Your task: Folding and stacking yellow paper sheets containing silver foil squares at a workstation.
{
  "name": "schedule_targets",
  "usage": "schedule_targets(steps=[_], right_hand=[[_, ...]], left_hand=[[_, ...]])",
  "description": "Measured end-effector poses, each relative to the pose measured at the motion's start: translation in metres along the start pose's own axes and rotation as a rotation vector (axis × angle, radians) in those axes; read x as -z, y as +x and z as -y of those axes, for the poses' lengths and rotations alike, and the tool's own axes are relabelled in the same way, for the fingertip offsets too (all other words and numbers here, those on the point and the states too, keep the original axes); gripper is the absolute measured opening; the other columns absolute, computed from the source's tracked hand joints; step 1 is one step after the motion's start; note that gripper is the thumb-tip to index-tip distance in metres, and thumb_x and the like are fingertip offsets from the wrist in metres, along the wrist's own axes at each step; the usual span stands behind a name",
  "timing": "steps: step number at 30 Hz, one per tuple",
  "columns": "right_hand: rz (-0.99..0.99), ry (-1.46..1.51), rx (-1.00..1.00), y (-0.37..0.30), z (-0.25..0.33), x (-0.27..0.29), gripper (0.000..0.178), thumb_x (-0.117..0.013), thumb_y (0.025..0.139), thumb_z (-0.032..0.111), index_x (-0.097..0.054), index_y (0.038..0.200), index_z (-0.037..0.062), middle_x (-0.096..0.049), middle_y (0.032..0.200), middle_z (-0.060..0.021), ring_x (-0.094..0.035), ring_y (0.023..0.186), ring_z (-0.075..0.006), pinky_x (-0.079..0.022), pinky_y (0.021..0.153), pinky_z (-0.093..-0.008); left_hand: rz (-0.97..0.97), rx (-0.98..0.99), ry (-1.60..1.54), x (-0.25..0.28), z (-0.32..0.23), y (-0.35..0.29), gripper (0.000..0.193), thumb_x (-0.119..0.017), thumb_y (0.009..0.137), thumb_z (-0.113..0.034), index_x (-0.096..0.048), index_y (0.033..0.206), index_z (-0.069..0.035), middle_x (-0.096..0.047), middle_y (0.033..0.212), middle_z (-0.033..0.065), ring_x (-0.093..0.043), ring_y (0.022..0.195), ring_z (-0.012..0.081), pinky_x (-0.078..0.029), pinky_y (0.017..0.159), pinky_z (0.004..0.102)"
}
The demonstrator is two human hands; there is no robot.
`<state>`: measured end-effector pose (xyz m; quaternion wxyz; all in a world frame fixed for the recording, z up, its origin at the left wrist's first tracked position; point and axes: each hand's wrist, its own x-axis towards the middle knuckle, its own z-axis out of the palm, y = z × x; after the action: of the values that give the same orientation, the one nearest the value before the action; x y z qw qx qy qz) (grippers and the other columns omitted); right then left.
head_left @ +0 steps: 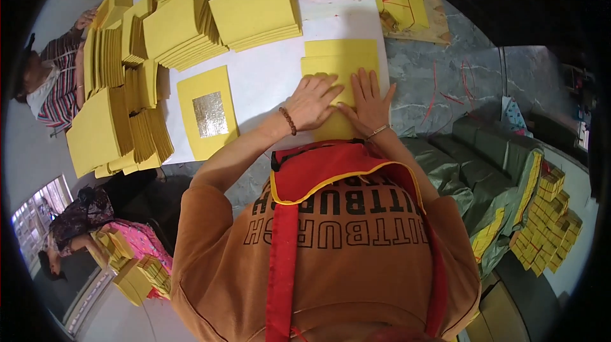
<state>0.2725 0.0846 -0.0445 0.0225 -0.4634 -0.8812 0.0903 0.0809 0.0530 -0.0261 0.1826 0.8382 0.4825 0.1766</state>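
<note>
Both my hands rest on a yellow paper sheet [337, 55] at the right end of the white table, close to my body; a crease or layered edge runs across it near the far side. My left hand [310, 101], with a brown bead bracelet at the wrist, lies over the sheet's left part, fingers slightly bent and pointing right. My right hand [368, 103] presses flat on the right part, fingers stretched away from me and thumb out toward the left hand. Left of my forearm lies another yellow sheet [189, 94] bearing a shiny silver square [210, 115].
Stacks of folded yellow paper [254, 11] cover the table's far and left sides. A person in a striped top [60, 81] handles paper at the left; another person [79, 221] works lower left. Yellow bundles [544, 227] and green-wrapped packs [484, 151] stand at right.
</note>
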Motion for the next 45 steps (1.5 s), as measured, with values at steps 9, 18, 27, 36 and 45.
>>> schedule_targets(steps=[9, 18, 27, 36, 45], right_hand=[[0.103, 0.647, -0.007, 0.002, -0.054, -0.008, 0.049, -0.045, 0.089, 0.031, -0.039, 0.131, 0.0059, -0.036, 0.138, -0.0084, -0.026, 0.131, -0.025, -0.011, 0.102, -0.0571], [-0.37, 1.317, -0.616, -0.023, -0.068, -0.02, 0.036, -0.046, 0.092, 0.021, -0.047, 0.123, 0.0028, -0.049, 0.124, -0.0078, -0.045, 0.115, -0.0175, -0.032, 0.096, -0.0315], [-0.387, 1.375, -0.579, -0.027, -0.066, -0.041, 0.025, -0.049, 0.089, 0.008, -0.054, 0.111, -0.0016, -0.057, 0.107, -0.0064, -0.053, 0.097, -0.0139, -0.041, 0.086, -0.0257], [-0.327, 1.389, -0.611, -0.025, -0.065, -0.043, 0.025, -0.05, 0.086, 0.005, -0.054, 0.11, -0.0008, -0.057, 0.106, -0.007, -0.052, 0.096, -0.0133, -0.04, 0.085, -0.0255], [-0.3, 1.347, -0.635, -0.024, -0.069, -0.048, 0.028, -0.053, 0.085, 0.004, -0.053, 0.112, 0.001, -0.056, 0.105, -0.0056, -0.052, 0.094, -0.0131, -0.041, 0.084, -0.0257]], left_hand=[[-0.085, -0.022, 0.595, -0.021, -0.026, 0.01, 0.049, -0.05, 0.074, -0.015, -0.046, 0.12, 0.002, -0.053, 0.109, 0.0223, -0.053, 0.093, 0.0284, -0.044, 0.075, 0.0348], [-0.381, -0.104, 0.049, 0.081, 0.017, 0.017, 0.038, -0.057, 0.068, -0.006, -0.057, 0.106, -0.006, -0.062, 0.096, 0.009, -0.055, 0.089, 0.0254, -0.045, 0.069, 0.0349], [-0.636, 0.196, 0.602, 0.108, 0.127, -0.006, 0.047, -0.055, 0.07, -0.003, -0.053, 0.116, -0.014, -0.057, 0.111, 0.0015, -0.052, 0.094, 0.0212, -0.039, 0.077, 0.0352], [-0.265, 0.306, 0.649, 0.091, 0.153, 0.0, 0.05, -0.054, 0.073, -0.006, -0.047, 0.121, -0.019, -0.051, 0.115, -0.0002, -0.049, 0.101, 0.0203, -0.037, 0.082, 0.0368], [-0.158, 0.544, 0.562, 0.054, 0.144, -0.001, 0.071, -0.052, 0.073, -0.011, -0.024, 0.138, -0.021, -0.022, 0.143, 0.0094, -0.02, 0.131, 0.0299, -0.014, 0.103, 0.053]])
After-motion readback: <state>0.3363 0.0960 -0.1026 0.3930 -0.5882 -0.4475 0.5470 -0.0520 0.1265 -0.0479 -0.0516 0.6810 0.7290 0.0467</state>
